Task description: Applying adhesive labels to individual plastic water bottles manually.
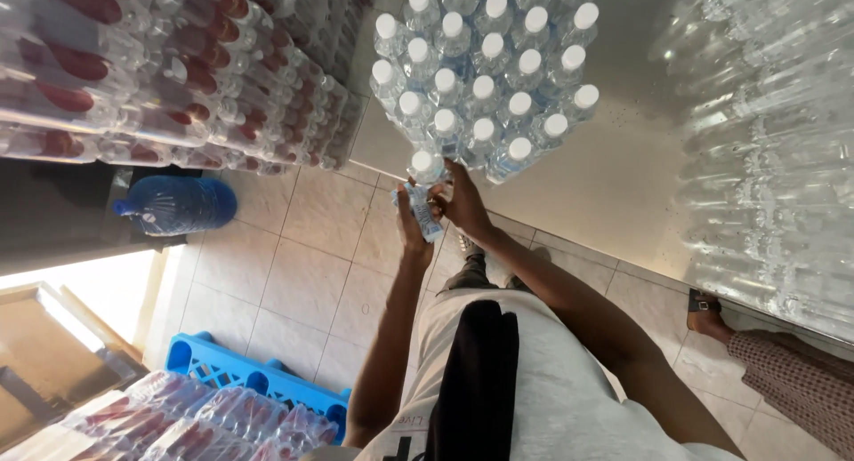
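A group of several clear plastic water bottles with white caps (485,79) stands close together on a pale metal surface (605,185), seen from above. At its near corner, my left hand (411,223) and my right hand (464,203) both grip one small water bottle (425,194) with a blue label. This bottle touches the edge of the group. My forearms reach up from below, over my light shirt.
Shrink-wrapped packs of red-labelled bottles (169,70) are stacked at the left. A large blue water jug (178,203) lies on the tiled floor. A blue pallet (258,381) holds more packs. Wrapped clear bottles (774,141) fill the right. Another person's foot (712,314) stands nearby.
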